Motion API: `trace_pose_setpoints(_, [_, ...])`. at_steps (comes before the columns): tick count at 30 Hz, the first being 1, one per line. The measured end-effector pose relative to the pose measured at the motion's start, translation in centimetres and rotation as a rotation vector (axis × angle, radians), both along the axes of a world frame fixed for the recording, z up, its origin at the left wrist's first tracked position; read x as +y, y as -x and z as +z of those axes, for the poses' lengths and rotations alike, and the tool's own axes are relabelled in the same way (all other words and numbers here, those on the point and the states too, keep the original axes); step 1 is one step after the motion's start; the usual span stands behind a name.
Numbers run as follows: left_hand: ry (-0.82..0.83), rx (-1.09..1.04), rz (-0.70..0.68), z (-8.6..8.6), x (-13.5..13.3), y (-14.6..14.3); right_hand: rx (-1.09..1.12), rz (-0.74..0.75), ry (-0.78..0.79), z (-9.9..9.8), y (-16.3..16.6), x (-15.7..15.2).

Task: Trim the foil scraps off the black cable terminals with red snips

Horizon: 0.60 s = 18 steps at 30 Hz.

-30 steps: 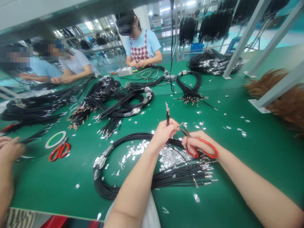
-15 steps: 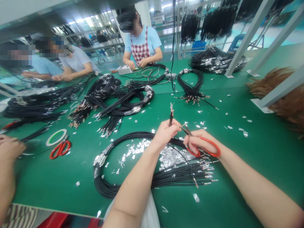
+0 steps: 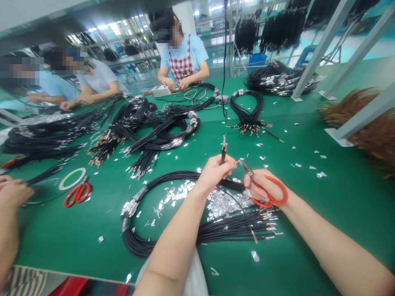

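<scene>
Above the tabletop point(image 3: 324, 213), near its middle, the left hand point(image 3: 214, 172) holds 1 black cable point(image 3: 222, 155) upright, fingers closed round it just below its metal tip. Just to the right, the right hand point(image 3: 262, 185) grips the scissors point(image 3: 273, 196), fingers through the red loops, blades aimed up and left toward the cable tip and close to the left thumb.

The nearness is the main risk. If the blades slip off the thin cable, they could nick the thumb or forefinger that steadies it. A cut set too low or too deep could bite into the core or shear off the metal end. The pinch is short and only fingertips hold it, so a push from the blades may twist or tilt the cable. Its loose length trails down over the bundle point(image 3: 138, 242), where a tug could snag other ends. Loose scraps point(image 3: 222, 203) already lie thick under both hands, and more could hide small parts.

The cable tip is small and blurred, so its shape is unclear. The blades seem slightly parted, though I cannot be sure. The left forearm covers the near arc of the bundle, and the palm hides where the held cable leaves the hand. A co-worker's hand point(image 3: 12, 193) is cut off at the left edge.
</scene>
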State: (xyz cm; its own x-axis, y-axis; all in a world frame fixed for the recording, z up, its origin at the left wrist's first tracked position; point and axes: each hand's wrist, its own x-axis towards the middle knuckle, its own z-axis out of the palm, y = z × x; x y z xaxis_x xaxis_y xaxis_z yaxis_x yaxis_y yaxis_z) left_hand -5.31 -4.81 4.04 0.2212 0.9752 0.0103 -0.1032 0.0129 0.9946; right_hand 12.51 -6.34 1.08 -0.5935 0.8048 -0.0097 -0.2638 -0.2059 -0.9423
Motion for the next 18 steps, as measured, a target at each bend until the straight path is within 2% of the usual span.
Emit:
trace_pose_setpoints(4, [-0.093,0.099,0.017,-0.7,0.3,-0.1,-0.104,-0.268,-0.131,1.9,-0.5,0.0])
trace_pose_setpoints(9, [-0.021,0.166,-0.017,-1.2,0.2,-0.5,-0.214,-0.572,-0.378,3.7,1.1,0.2])
trace_pose_setpoints(15, [-0.112,0.159,-0.069,-1.3,0.1,-0.7,-0.289,-0.704,-0.423,3.5,3.5,0.3])
trace_pose_setpoints(18, [-0.079,0.119,-0.016,-1.2,0.1,-0.7,-0.276,-0.740,-0.398,3.2,3.4,0.9])
